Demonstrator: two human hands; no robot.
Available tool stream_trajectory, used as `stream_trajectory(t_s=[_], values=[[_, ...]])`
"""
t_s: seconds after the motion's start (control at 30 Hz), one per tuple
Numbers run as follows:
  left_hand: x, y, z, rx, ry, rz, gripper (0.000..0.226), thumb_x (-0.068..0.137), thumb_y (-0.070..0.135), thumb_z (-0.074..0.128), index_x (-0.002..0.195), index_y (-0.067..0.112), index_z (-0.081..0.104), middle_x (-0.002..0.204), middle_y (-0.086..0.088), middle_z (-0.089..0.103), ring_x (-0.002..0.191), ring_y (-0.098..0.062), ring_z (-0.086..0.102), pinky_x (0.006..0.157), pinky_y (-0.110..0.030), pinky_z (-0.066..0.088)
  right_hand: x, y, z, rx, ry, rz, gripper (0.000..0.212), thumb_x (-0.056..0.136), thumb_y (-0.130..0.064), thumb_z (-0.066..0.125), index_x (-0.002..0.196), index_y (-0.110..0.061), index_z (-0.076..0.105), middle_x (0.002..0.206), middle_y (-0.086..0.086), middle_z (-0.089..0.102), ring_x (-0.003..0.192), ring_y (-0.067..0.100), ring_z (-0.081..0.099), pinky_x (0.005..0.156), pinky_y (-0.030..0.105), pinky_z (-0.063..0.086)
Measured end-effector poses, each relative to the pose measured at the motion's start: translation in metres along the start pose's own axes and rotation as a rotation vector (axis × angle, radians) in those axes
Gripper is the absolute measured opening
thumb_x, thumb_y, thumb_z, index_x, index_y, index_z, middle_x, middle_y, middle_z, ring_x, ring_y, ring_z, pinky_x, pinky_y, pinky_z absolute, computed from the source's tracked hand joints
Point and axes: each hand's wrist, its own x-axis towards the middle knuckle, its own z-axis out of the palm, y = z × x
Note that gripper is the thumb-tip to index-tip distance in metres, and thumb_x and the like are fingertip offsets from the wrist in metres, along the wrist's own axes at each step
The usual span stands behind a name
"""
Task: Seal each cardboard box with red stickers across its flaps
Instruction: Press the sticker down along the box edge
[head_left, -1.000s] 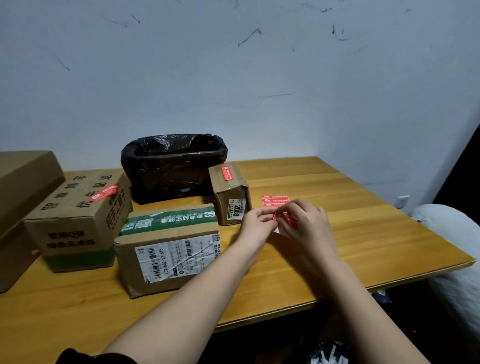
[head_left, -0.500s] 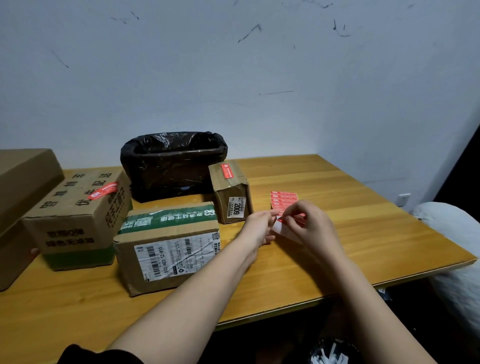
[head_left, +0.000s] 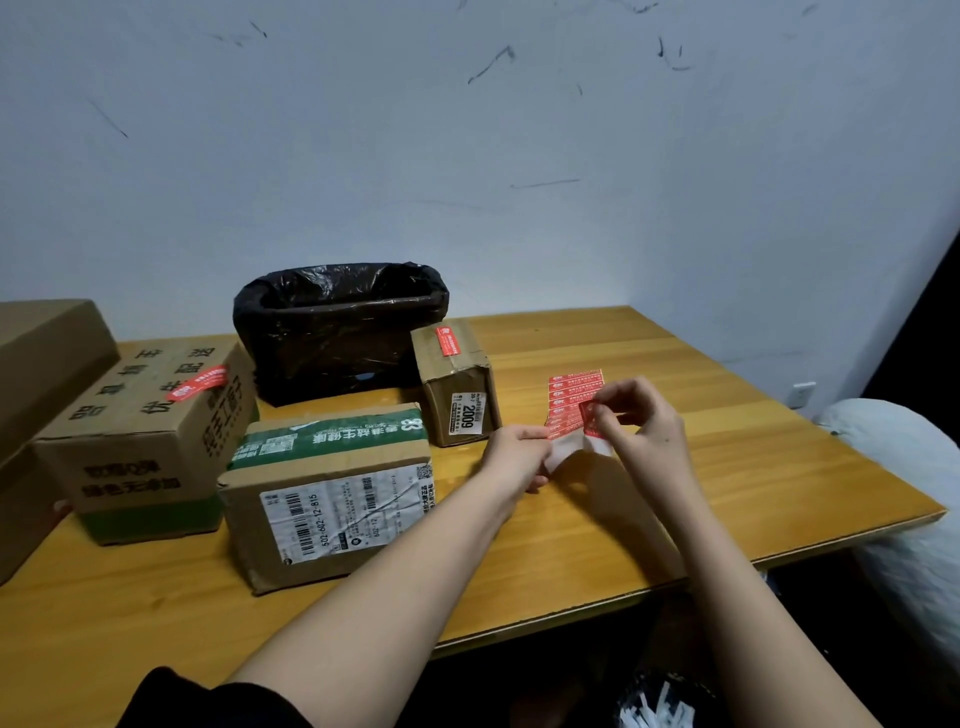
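A sheet of red stickers (head_left: 571, 400) is lifted off the wooden table (head_left: 753, 467). My left hand (head_left: 514, 457) pinches its lower left edge, where the white backing curls. My right hand (head_left: 639, 426) pinches one red sticker (head_left: 589, 415) peeling off the sheet. A box with a green band (head_left: 322, 493) lies left of my hands, no red sticker visible on it. Behind it, a small upright box (head_left: 457, 384) carries a red sticker on top. A larger printed box (head_left: 150, 441) at the left also has one.
A bin lined with a black bag (head_left: 337, 327) stands at the back against the wall. A plain brown box (head_left: 36, 374) sits at the far left edge. The table's front edge runs close below my forearms; a white cushion (head_left: 904, 493) lies to the right.
The sticker sheet has risen off the table and shifted right with both hands. My right hand has pulled one sticker partly away from the backing.
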Motion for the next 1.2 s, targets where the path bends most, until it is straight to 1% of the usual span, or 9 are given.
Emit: stream_trajectory(t_s=[0.13, 0.37, 0.43, 0.5, 0.57, 0.7, 0.83, 0.97, 1.2], values=[[0.0, -0.002, 0.002, 0.029, 0.02, 0.006, 0.027, 0.089, 0.007, 0.05, 0.111, 0.015, 0.063, 0.068, -0.001, 0.052, 0.047, -0.013, 0.045, 0.048, -0.023, 0.039, 0.002, -0.007, -0.003, 0.079, 0.093, -0.006, 0.03, 0.086, 0.004, 0.062, 0.083, -0.025, 0.058, 0.082, -0.009, 0.064, 0.072, -0.001, 0.061, 0.069, 0.015, 0.048], [-0.002, -0.003, 0.003, 0.143, 0.038, 0.066, 0.032, 0.086, 0.005, 0.047, 0.111, 0.013, 0.065, 0.075, -0.003, 0.058, 0.049, -0.016, 0.046, 0.052, -0.024, 0.041, 0.008, -0.016, -0.007, 0.162, 0.225, -0.007, 0.027, 0.089, 0.002, 0.06, 0.085, -0.025, 0.058, 0.083, -0.009, 0.062, 0.074, -0.001, 0.058, 0.069, 0.017, 0.047], [-0.003, -0.003, 0.004, 0.266, 0.05, 0.127, 0.029, 0.087, 0.009, 0.048, 0.109, 0.017, 0.066, 0.089, -0.007, 0.066, 0.061, -0.019, 0.053, 0.061, -0.027, 0.044, 0.009, -0.016, -0.007, 0.167, 0.187, 0.012, 0.027, 0.089, 0.001, 0.06, 0.084, -0.025, 0.058, 0.082, -0.009, 0.062, 0.073, 0.0, 0.058, 0.069, 0.016, 0.047], [-0.004, -0.002, 0.005, 0.413, 0.039, 0.177, 0.027, 0.089, 0.014, 0.05, 0.11, 0.02, 0.066, 0.108, -0.005, 0.068, 0.086, -0.022, 0.061, 0.075, -0.028, 0.047, 0.01, -0.015, -0.006, 0.161, 0.138, 0.04, 0.026, 0.089, 0.002, 0.06, 0.083, -0.023, 0.058, 0.081, -0.008, 0.062, 0.071, -0.002, 0.058, 0.068, 0.014, 0.045], [-0.005, -0.001, 0.005, 0.541, 0.045, 0.195, 0.026, 0.091, 0.02, 0.052, 0.113, 0.025, 0.066, 0.119, -0.001, 0.064, 0.106, -0.022, 0.059, 0.089, -0.029, 0.048, 0.011, -0.013, -0.005, 0.159, 0.097, 0.07, 0.023, 0.089, 0.003, 0.059, 0.083, -0.02, 0.059, 0.081, -0.007, 0.062, 0.069, -0.003, 0.057, 0.066, 0.013, 0.045], [-0.012, 0.008, 0.004, 0.722, 0.115, 0.279, 0.027, 0.092, 0.027, 0.053, 0.116, 0.031, 0.064, 0.131, -0.007, 0.05, 0.122, -0.028, 0.048, 0.104, -0.033, 0.038, 0.011, -0.013, -0.002, 0.169, 0.06, 0.106, 0.014, 0.089, 0.004, 0.059, 0.087, -0.01, 0.06, 0.08, -0.003, 0.062, 0.065, -0.004, 0.056, 0.062, 0.011, 0.044], [-0.026, 0.036, -0.002, 0.607, 0.198, 0.48, 0.022, 0.094, 0.02, 0.049, 0.111, 0.025, 0.062, 0.119, -0.002, 0.058, 0.105, -0.023, 0.058, 0.09, -0.032, 0.045, 0.014, -0.018, 0.0, 0.202, 0.066, 0.128, 0.021, 0.089, 0.003, 0.059, 0.084, -0.016, 0.059, 0.081, -0.004, 0.063, 0.067, -0.003, 0.057, 0.062, 0.012, 0.044], [-0.04, 0.07, -0.014, 0.544, 0.238, 0.638, 0.019, 0.093, 0.017, 0.05, 0.111, 0.018, 0.056, 0.106, 0.0, 0.061, 0.094, -0.02, 0.059, 0.08, -0.031, 0.044, 0.019, -0.034, 0.006, 0.25, 0.051, 0.134, 0.012, 0.09, 0.003, 0.057, 0.089, -0.009, 0.059, 0.08, -0.001, 0.063, 0.065, 0.0, 0.057, 0.052, 0.014, 0.044], [-0.056, 0.103, -0.056, 0.718, 0.286, 0.736, 0.005, 0.084, 0.027, 0.063, 0.086, 0.023, 0.064, 0.092, 0.004, 0.069, 0.091, -0.014, 0.062, 0.079, -0.032, 0.051, 0.032, -0.068, 0.029, 0.262, -0.037, 0.117, 0.014, 0.088, 0.002, 0.059, 0.085, -0.012, 0.061, 0.079, 0.001, 0.063, 0.072, 0.014, 0.059, 0.056, 0.023, 0.046]])
